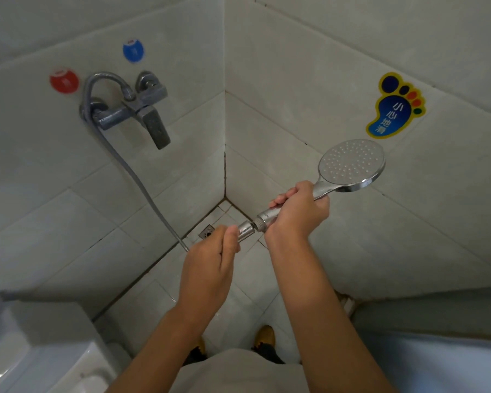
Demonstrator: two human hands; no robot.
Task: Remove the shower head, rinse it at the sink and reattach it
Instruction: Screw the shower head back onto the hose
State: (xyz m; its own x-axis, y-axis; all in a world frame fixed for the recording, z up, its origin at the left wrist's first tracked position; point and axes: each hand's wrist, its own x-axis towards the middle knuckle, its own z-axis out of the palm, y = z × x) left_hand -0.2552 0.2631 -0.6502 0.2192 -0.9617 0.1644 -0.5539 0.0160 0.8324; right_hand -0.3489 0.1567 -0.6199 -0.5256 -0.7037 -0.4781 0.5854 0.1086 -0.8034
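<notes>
Your shower head (352,164), a round chrome hand-set with a pale dotted spray face, sits up and to the right in front of the tiled corner, its handle running down-left into your right hand (296,212). That hand's fingers are wrapped tight around the handle, just above the threaded end. Your left hand (210,256) pinches the hose nut (246,228) between thumb and fingers; the nut stands just beside the bare thread, with a thin gap showing, so the joint looks either freshly parted or about to be mated. Which, you cannot tell from this view.

Expect the head to feel light and rigid, probably plated plastic, top-heavy toward the wide face. The chrome will be slick, more so if wet, so keep your hold on the straight handle as you have it, not on the rim of the face. The thread is likely fine and easy to cross; keep the nut square to the handle. Any small washer inside the nut is hidden here and could drop out.

The metal hose (142,182) trails from your left hand up the left wall to the mixer valve (138,109), looping over it. It is flexible and springy and will likely tug the nut sideways. Red (64,80) and blue (133,51) stickers mark hot and cold above the valve; a foot-shaped warning sticker (394,107) sits on the right wall. A floor drain (207,231) lies in the corner below your hands.
</notes>
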